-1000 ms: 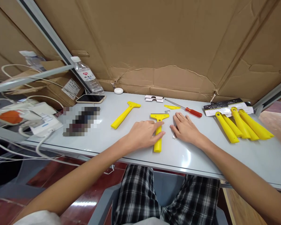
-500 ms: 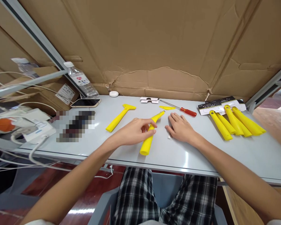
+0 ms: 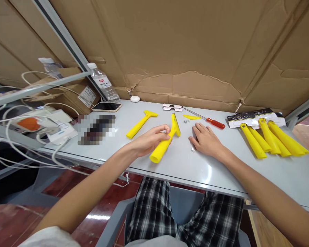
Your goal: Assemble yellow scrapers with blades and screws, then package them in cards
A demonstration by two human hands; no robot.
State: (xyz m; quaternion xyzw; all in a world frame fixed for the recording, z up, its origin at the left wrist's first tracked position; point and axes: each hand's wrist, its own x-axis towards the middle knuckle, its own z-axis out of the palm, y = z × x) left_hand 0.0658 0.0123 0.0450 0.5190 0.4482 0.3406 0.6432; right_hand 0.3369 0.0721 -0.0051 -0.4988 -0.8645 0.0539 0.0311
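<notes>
My left hand [image 3: 158, 139] grips the handle of a yellow scraper [image 3: 160, 150], fingers closed around its middle. The hollow handle end points toward me, and the T-shaped head tilts up and away. My right hand [image 3: 204, 140] lies flat on the table, fingers stretched out and holding nothing; a small white piece [image 3: 193, 149] shows partly from under its palm edge. Just beyond the right fingertips are a small pile of screws [image 3: 186, 121], a flat yellow plate [image 3: 191, 117] and a red-handled screwdriver [image 3: 215, 123]. A second yellow scraper [image 3: 141, 124] rests left of my left hand.
Several yellow handles [image 3: 252, 141] with black-and-white cards lie at the right. Small white card packets [image 3: 172, 107] and a white oval case [image 3: 135, 98] sit at the back. A phone [image 3: 106, 107], a bottle [image 3: 103, 84] and white cables with a power strip [image 3: 59, 132] occupy the left.
My left hand has closed on the scraper, lifted and turned it, so its head now shows side-on. The screws beside the yellow plate have come into sight. My right hand stays flat.
</notes>
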